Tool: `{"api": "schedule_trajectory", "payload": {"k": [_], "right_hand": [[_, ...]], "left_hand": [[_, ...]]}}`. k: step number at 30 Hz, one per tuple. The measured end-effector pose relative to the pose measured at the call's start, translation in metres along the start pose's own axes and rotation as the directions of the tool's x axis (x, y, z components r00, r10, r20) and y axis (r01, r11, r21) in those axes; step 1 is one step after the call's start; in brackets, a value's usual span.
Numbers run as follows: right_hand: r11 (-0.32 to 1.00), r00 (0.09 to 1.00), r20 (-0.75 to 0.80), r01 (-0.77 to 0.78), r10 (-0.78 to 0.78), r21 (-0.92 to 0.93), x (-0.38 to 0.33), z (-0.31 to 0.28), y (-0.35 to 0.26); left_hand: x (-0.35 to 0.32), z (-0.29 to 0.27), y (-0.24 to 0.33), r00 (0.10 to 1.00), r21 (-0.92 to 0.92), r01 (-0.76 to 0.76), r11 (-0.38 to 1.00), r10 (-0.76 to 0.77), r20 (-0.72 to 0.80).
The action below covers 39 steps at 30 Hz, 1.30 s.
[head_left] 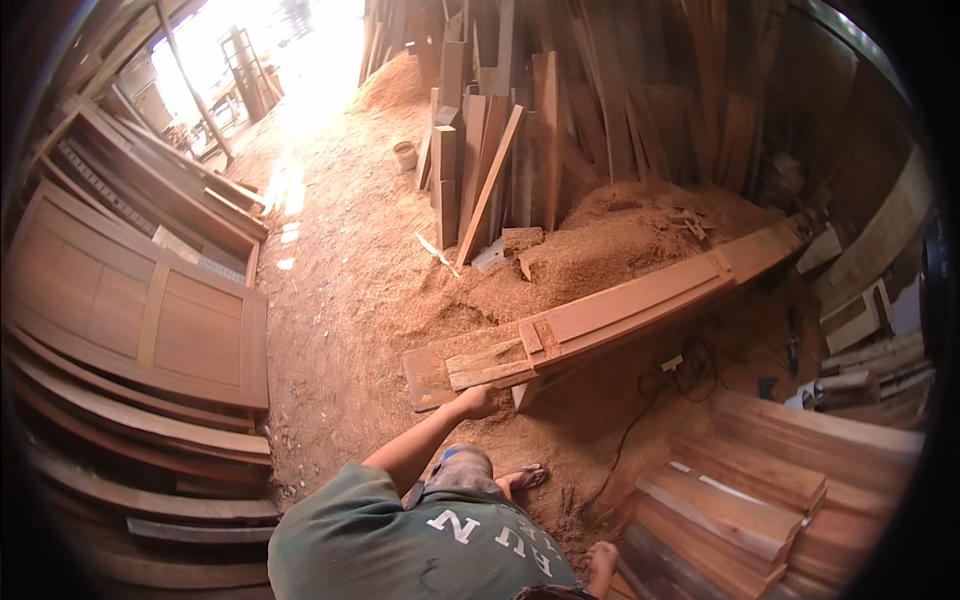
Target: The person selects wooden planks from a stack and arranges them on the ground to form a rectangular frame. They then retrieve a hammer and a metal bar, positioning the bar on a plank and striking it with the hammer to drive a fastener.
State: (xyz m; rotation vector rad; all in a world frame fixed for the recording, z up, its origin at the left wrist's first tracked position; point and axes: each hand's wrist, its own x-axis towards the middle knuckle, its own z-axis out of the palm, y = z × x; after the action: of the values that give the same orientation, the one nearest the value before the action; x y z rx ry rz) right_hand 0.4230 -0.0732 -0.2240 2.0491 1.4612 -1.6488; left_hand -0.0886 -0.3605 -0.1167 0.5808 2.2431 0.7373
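A: Well, gripping with the left hand (476, 401) the near end of the long reddish-brown wooden plank (610, 315), fingers closed under its lower edge. Lying across the middle, from near centre up to the far right, over the heap of pale orange sawdust (560, 260).

B: Right hand (603, 556) low, near the stack of short sawn boards (745, 500) at the right. Fingers open or closed, cannot tell, too small and cut by the edge.

A: Probably heavy and stiff, rough with splinters, not slippery. Better to hold with both hands, one at the near end, one further along, to stop swinging.

B: Hidden much. Far end lost in the dark right side. Underside of the plank not visible, so support unclear. Panelled wooden doors (140, 310) stacked at the left, half in shadow.
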Motion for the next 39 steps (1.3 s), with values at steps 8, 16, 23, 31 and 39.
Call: {"api": "schedule_trajectory", "payload": {"k": [8, 16, 23, 31, 39], "right_hand": [[0.903, 0.934, -0.081, 0.358, -0.349, 0.236, 0.080, -0.091, -0.161], [0.666, 0.675, 0.227, 0.735, -0.702, -0.126, 0.141, -0.026, -0.305], [0.562, 0.685, 0.362, 0.727, -0.632, -0.395, 0.162, -0.001, -0.470], [0.534, 0.627, 0.483, 0.777, -0.612, -0.332, 0.247, 0.036, -0.624], [0.194, 0.376, 0.186, 0.770, -0.908, -0.608, 0.347, 0.009, -0.849]], "left_hand": [[0.102, 0.012, 0.044, 0.947, -0.473, 0.283, 0.834, -0.322, -0.001], [0.203, 0.014, 0.047, 0.768, -0.751, 0.359, 0.554, -0.632, -0.099], [0.261, 0.025, 0.084, 0.665, -0.619, 0.517, 0.591, -0.733, -0.143], [0.282, 0.050, -0.008, 0.587, -0.603, 0.587, 0.540, -0.797, -0.142], [0.294, 0.035, 0.083, 0.369, -0.802, 0.488, 0.344, -0.914, -0.168]]}}
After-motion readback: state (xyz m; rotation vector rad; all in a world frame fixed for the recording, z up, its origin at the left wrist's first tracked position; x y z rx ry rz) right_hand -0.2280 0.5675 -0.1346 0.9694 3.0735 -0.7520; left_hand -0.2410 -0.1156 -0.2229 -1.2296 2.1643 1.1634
